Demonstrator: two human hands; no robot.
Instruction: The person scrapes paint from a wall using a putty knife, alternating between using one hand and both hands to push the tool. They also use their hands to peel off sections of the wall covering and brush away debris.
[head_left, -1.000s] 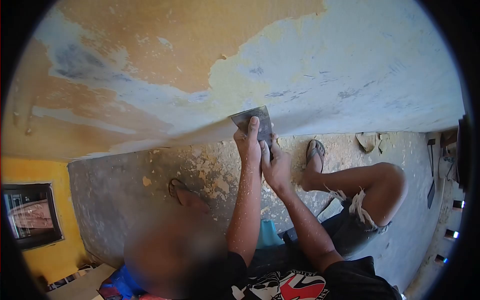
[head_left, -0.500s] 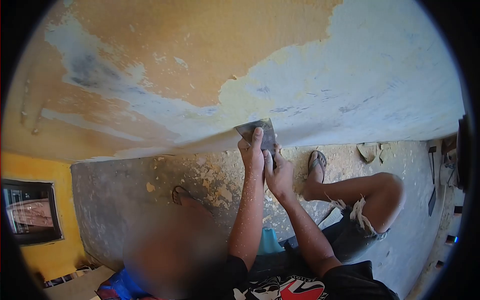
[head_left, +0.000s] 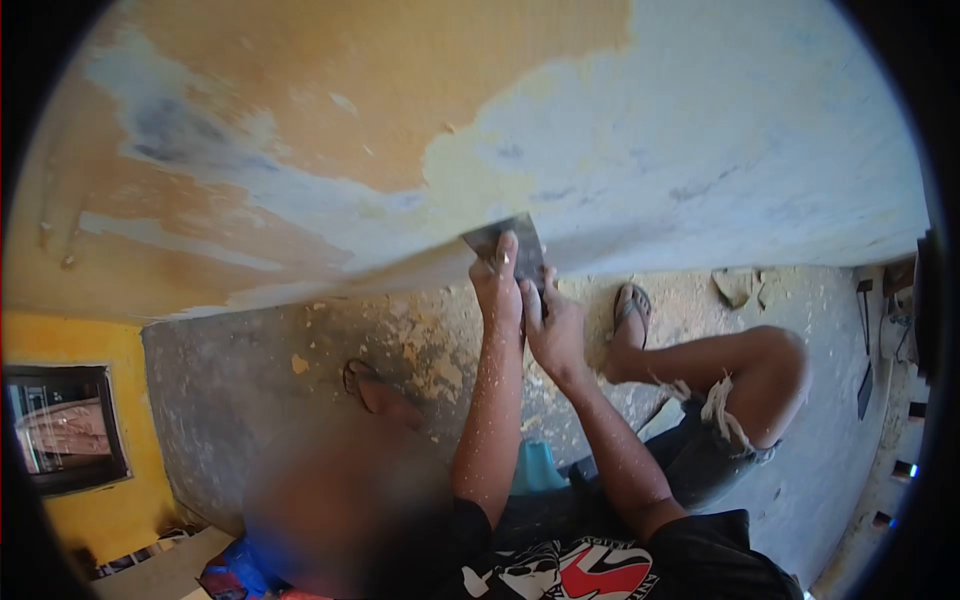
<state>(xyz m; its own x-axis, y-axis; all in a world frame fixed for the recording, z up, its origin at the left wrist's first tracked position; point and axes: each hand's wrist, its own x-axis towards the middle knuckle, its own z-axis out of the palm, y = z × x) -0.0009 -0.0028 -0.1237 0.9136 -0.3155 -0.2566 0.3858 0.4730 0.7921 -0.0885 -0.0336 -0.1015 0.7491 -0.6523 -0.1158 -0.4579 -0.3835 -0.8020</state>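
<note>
A flat metal scraper point(head_left: 518, 258) is held with its wide blade against or very near the lower wall point(head_left: 640, 170); exact contact is hard to see. My left hand point(head_left: 494, 292) grips the blade, its thumb laid along the face. Just below and to the right, my right hand point(head_left: 556, 330) is closed around the handle end, which is mostly hidden by the fingers. Beside the blade, orange paint point(head_left: 400, 90) borders a bare whitish patch. Pale specks dot both forearms.
Paint flakes point(head_left: 430, 350) litter the grey floor point(head_left: 240, 400) along the wall's foot. My sandalled feet point(head_left: 630, 315) rest close to the wall. A turquoise stool point(head_left: 538, 468) shows beneath me. At left is a yellow wall point(head_left: 60, 335) with a dark-framed opening point(head_left: 70, 425).
The view has shifted a little, so wall, floor and hands all sit slightly higher in it. Both hands keep their hold on the scraper, at nearly the same spot by the wall.
</note>
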